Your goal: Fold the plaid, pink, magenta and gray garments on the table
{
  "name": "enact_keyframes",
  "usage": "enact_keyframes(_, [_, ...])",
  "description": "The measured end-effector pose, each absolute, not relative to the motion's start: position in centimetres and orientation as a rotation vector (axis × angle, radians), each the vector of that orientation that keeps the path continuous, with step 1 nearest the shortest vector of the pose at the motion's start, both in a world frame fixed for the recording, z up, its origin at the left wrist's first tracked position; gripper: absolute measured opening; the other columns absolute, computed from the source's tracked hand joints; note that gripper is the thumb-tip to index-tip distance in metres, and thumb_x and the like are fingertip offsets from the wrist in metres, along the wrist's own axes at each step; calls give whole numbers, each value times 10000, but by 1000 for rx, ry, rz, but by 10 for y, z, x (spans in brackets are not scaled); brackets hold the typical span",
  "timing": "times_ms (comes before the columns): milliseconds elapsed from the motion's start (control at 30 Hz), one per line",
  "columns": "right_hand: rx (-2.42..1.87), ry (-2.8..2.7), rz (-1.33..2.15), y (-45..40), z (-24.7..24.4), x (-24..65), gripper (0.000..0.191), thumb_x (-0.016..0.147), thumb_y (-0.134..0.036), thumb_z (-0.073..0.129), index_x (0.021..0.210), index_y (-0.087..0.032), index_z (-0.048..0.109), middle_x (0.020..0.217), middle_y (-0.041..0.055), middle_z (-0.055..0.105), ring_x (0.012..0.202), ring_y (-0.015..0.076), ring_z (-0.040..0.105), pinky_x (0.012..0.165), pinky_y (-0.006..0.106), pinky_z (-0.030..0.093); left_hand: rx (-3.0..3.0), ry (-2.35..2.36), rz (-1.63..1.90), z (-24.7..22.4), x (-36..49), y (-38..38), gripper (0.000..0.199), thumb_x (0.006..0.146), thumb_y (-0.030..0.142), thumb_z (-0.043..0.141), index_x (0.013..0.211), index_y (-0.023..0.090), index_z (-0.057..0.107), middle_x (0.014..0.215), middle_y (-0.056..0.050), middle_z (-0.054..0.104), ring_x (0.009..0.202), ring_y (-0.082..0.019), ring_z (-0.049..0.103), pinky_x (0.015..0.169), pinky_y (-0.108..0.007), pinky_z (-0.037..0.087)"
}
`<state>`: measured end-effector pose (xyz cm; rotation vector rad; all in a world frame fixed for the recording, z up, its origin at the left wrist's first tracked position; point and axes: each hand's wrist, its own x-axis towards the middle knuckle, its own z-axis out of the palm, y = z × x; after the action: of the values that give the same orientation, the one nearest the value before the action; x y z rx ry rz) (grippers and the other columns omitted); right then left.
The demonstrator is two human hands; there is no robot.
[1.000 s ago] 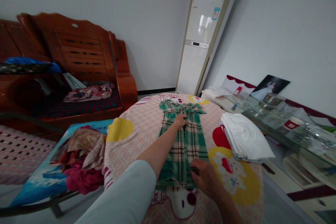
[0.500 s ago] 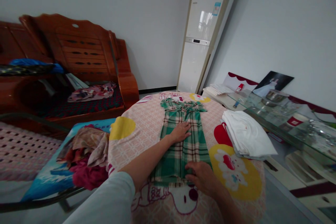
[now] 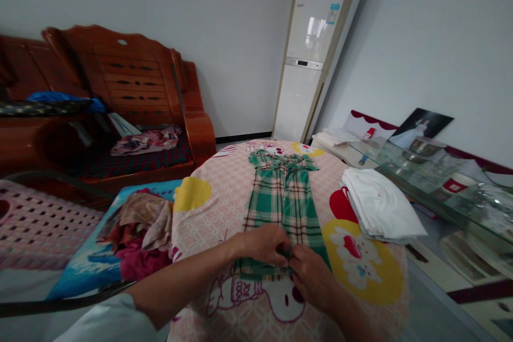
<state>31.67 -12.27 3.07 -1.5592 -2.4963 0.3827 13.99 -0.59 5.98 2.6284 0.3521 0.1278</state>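
Observation:
A green plaid dress with cream and dark stripes lies flat on the round table, its ruffled top at the far end and its hem toward me. Near the hem, my left hand has its fingers curled and pinches the cloth at the middle. Just to its right, my right hand closes on the same spot from the hem side. The fingertips of both hands nearly meet there, and the bit of fabric between them is partly hidden.
Under the dress is a pink patterned tablecloth. A folded white stack of cloth lies at the right edge, beside a glass shelf. To the left, crumpled clothes rest on a blue cushion; a wooden sofa stands behind.
My left hand has come down from the dress's middle to the hem area, beside my right hand. Both hands have gone from resting on the cloth to pinching it.

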Motion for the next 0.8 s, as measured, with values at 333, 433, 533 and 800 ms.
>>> enact_keyframes(333, [-1504,-2357,459,-112,27,319,134,835,-149,553,894,-164,672,965,69,620,952,204,554,868,321,436,3015,554,-42,45,146,-48,186,849,283,575,853,132,684,903,-115,647,849,-256,635,679,-346,525])
enact_keyframes(433, [-1540,-2342,505,-111,28,321,135,820,-163,578,921,-172,667,979,63,616,960,204,552,863,315,437,3018,579,-33,38,149,-47,207,881,261,528,816,133,678,845,-107,642,797,-239,638,667,-346,530])
enact_keyframes(533, [-1591,-2358,425,-113,26,324,173,793,-133,576,943,-175,652,1019,71,601,987,213,529,876,328,428,3006,641,35,33,149,-48,198,880,286,537,854,135,662,874,-107,640,811,-240,636,657,-343,533])
enact_keyframes(800, [-1623,-2298,234,-111,22,334,230,824,-99,466,873,-185,673,882,65,599,884,202,542,790,313,429,2911,707,66,39,139,-46,130,890,216,519,915,169,637,945,-77,654,863,-219,636,659,-283,504])
